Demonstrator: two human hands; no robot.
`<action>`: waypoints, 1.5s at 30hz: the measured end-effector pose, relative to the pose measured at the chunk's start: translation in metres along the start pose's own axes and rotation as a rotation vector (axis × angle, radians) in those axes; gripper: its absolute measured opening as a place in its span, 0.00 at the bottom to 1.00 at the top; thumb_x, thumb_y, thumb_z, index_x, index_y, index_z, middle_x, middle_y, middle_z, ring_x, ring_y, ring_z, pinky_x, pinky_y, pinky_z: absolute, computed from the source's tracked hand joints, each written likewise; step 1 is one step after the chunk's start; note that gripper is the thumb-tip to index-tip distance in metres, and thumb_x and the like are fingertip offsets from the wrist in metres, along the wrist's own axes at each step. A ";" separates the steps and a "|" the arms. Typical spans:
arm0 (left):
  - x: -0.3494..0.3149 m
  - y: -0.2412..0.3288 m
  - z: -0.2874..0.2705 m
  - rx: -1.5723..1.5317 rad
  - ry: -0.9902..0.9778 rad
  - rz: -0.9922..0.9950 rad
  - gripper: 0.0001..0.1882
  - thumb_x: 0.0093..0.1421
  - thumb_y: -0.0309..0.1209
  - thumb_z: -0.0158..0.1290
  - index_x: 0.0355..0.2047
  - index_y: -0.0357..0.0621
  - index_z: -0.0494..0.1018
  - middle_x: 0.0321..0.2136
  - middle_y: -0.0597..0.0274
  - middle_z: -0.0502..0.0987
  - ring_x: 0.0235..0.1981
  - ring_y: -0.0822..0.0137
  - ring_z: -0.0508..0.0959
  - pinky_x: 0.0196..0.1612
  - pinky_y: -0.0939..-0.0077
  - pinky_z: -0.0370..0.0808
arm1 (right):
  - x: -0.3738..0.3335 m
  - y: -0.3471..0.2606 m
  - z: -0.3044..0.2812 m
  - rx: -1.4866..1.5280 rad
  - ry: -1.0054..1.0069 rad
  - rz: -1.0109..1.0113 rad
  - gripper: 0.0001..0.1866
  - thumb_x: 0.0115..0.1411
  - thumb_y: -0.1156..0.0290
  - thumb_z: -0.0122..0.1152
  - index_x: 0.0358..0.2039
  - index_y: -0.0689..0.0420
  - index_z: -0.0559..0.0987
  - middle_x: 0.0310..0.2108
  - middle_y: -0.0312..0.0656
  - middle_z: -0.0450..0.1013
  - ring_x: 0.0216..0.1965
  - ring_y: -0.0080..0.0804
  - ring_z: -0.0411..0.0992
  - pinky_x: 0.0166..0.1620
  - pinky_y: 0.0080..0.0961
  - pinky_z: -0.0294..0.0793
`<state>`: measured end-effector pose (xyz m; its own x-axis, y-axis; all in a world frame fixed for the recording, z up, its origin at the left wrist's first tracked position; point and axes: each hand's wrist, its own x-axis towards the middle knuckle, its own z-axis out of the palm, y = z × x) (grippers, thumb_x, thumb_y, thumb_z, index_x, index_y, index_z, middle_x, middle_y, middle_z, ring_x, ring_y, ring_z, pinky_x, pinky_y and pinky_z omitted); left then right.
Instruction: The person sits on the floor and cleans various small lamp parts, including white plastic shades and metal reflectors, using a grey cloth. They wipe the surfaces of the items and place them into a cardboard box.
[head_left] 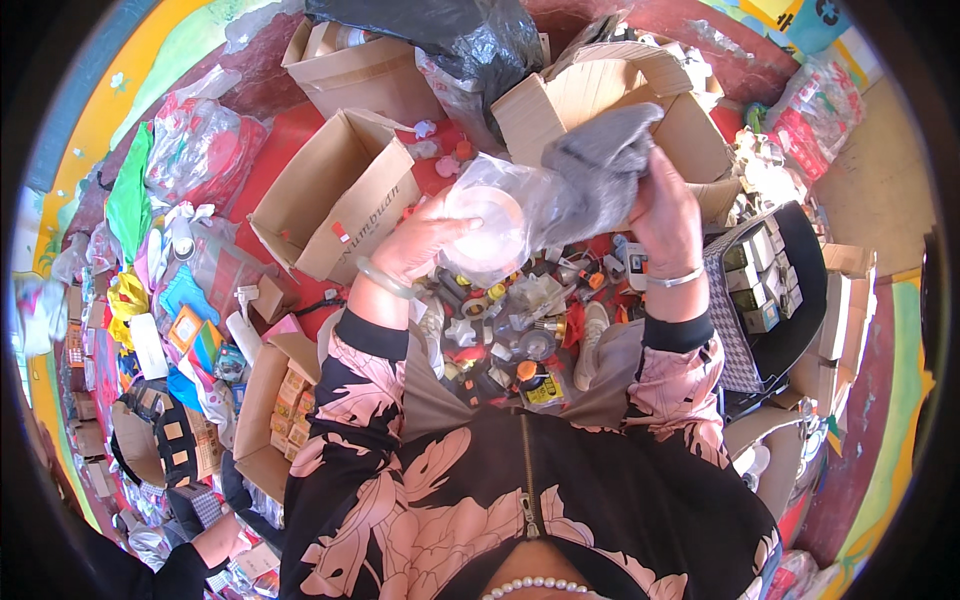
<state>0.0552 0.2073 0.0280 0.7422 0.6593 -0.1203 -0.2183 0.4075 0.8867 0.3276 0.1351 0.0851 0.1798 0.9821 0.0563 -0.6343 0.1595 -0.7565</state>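
Observation:
My left hand [432, 237] grips a clear plastic bag [545, 195], thumb on top, with a round pale translucent piece [487, 222] showing at that end. My right hand [664, 212] is closed on a crumpled grey cloth [603, 160], which meets the bag's right end. Whether the cloth is inside the bag or only against it, I cannot tell. Both hands are raised over a heap of small mixed items [520, 325] between my feet. An orange-topped item [530, 373] lies near the heap's close edge.
An open cardboard box [330, 190] stands ahead on the left, another [610, 90] ahead on the right. A black bin [800, 300] with small boxes is at my right. At my left are a box of small packs [265, 425] and piled goods. Another person's hand [218, 540] reaches in lower left.

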 end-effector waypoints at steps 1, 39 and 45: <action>0.002 0.000 0.005 0.021 -0.020 -0.010 0.26 0.56 0.22 0.49 0.56 0.37 0.58 0.47 0.59 0.69 0.48 0.68 0.70 0.52 0.75 0.65 | -0.006 0.005 0.007 -0.165 -0.043 0.042 0.22 0.64 0.62 0.39 0.52 0.64 0.65 0.50 0.45 0.67 0.50 0.33 0.66 0.54 0.29 0.64; -0.003 0.002 -0.004 -0.208 0.281 0.282 0.26 0.49 0.16 0.49 0.52 0.37 0.61 0.43 0.57 0.72 0.45 0.63 0.74 0.49 0.69 0.72 | 0.011 -0.029 -0.017 0.011 0.436 -0.196 0.20 0.62 0.59 0.46 0.46 0.62 0.68 0.42 0.45 0.70 0.43 0.37 0.69 0.48 0.41 0.69; 0.023 -0.014 0.023 -0.313 0.132 0.180 0.27 0.50 0.26 0.50 0.52 0.40 0.61 0.46 0.62 0.69 0.48 0.65 0.70 0.53 0.67 0.65 | 0.010 0.035 0.023 -0.602 0.076 -0.384 0.19 0.61 0.62 0.48 0.49 0.59 0.67 0.42 0.39 0.69 0.44 0.28 0.67 0.50 0.32 0.65</action>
<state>0.0901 0.2027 0.0230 0.5913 0.8049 -0.0498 -0.5356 0.4381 0.7219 0.2899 0.1528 0.0747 0.3730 0.8546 0.3613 0.0049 0.3876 -0.9218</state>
